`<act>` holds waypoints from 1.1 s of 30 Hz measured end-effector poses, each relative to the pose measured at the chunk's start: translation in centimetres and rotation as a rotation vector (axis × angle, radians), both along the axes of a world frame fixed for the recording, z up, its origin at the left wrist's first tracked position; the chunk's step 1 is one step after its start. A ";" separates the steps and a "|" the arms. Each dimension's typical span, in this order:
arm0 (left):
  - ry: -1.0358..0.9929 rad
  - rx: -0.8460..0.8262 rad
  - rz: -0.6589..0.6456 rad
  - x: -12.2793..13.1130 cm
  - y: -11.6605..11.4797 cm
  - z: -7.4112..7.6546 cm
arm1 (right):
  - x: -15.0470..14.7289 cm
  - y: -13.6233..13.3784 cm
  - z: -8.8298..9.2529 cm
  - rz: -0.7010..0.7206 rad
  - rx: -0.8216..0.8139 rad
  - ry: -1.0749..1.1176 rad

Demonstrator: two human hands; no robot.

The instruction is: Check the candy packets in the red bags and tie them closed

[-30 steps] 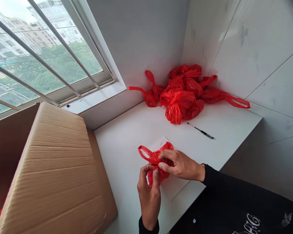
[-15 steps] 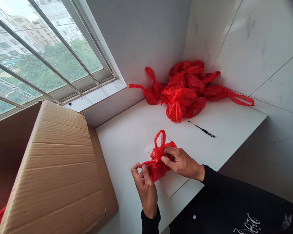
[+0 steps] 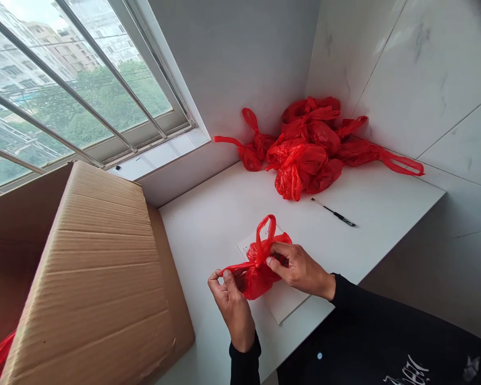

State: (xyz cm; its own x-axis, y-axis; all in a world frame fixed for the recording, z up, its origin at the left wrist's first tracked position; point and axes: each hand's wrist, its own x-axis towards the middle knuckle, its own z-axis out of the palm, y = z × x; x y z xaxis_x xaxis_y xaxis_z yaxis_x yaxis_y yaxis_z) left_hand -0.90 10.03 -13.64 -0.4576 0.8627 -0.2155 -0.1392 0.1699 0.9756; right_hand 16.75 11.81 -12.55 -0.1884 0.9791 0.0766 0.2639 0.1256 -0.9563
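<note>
Pinching one stretched handle, the left hand closes finger and thumb on the thin strip, while the right hand grips the knot of the red plastic bag. Judged soft, light and slippery, the film is best held at its handles or knot. Glossy, crumpled and bundled small, with one loop standing upright, it sits over a white card near the counter's front edge.
</note>
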 end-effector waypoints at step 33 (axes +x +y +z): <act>0.633 0.173 -0.328 -2.0 -1.5 0.0 | 1.8 0.3 0.8 -0.081 -0.060 -0.078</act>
State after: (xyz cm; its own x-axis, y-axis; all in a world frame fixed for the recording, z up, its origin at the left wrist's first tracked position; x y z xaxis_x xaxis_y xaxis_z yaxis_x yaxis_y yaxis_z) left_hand -2.91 8.51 -13.62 -0.1615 0.9744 0.1564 0.4914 -0.0580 0.8690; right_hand 18.52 12.13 -11.76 -0.1119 0.9937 0.0052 0.3451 0.0438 -0.9375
